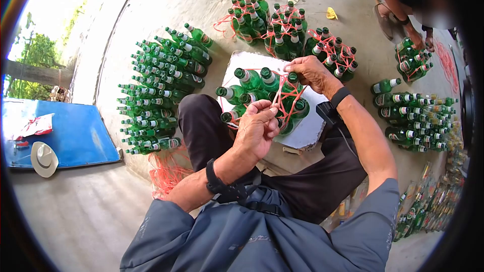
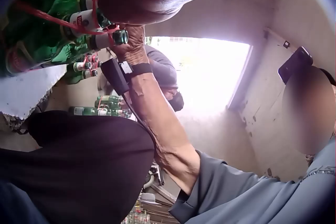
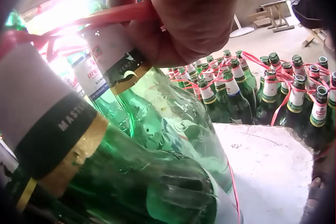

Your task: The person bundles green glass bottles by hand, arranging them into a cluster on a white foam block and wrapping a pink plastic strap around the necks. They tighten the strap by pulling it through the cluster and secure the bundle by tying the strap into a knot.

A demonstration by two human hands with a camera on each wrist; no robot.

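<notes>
A cluster of green glass bottles (image 1: 248, 79) stands on a white board (image 1: 308, 138) between the person's knees. Red plastic string (image 1: 288, 93) criss-crosses between the necks on the cluster's right side. The left hand (image 1: 256, 127) pinches a length of this string above the near bottles, thumb against fingers. At the cluster's far right, the right hand (image 1: 313, 73) holds the string beside a bottle neck. In the right wrist view, the string (image 3: 113, 15) runs taut into the curled fingers of the right hand (image 3: 191, 16), close by a labelled neck.
String-bound bottle bundles (image 1: 290, 27) stand beyond the board. Loose bottles fill rows at left (image 1: 166, 78) and right (image 1: 403, 113). Red string (image 1: 169, 174) lies heaped by the left knee. Another person (image 1: 403, 0) handles bottles at upper right. A hat (image 1: 44, 159) rests on a blue panel (image 1: 85, 136).
</notes>
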